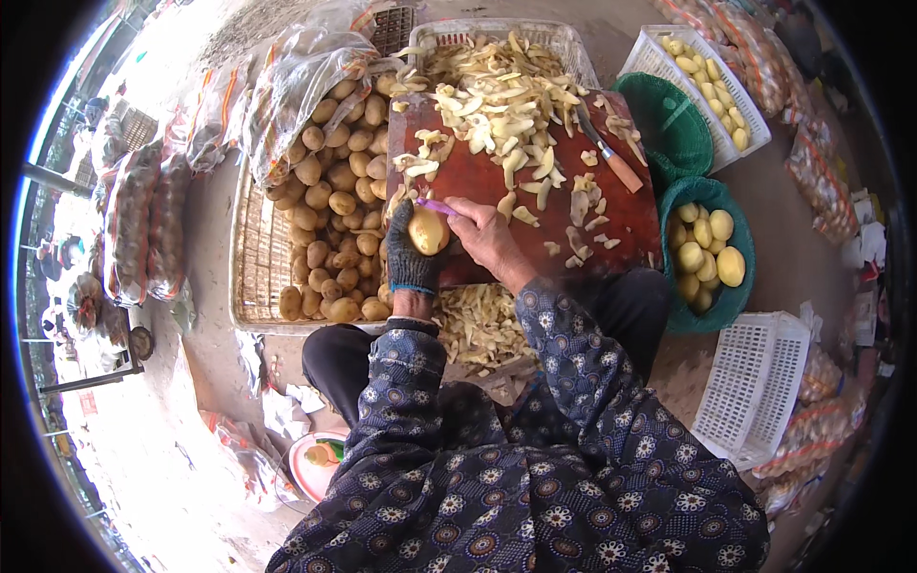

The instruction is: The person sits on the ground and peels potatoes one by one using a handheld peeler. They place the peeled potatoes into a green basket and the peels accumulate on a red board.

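Note:
My left hand (413,251), in a dark knit glove, is closed around a partly peeled potato (429,230) at the left side of a red board (473,179). My bare right hand (491,236) grips a purple peeler (438,207), whose head lies against the top of the potato. Potato peels (494,107) are heaped over the far part of the board, with scattered strips nearer to me. A knife with a wooden handle (622,169) rests on the board's right side. Unpeeled potatoes (337,215) fill a crate just left of the board.
Peeled potatoes (706,247) lie in a green-lined bucket (745,286) at the right. Behind it stand a second green container (663,118) and a white crate (756,136) of peeled potatoes. Empty white crates (752,387) are at lower right; sacks (132,222) stand at left.

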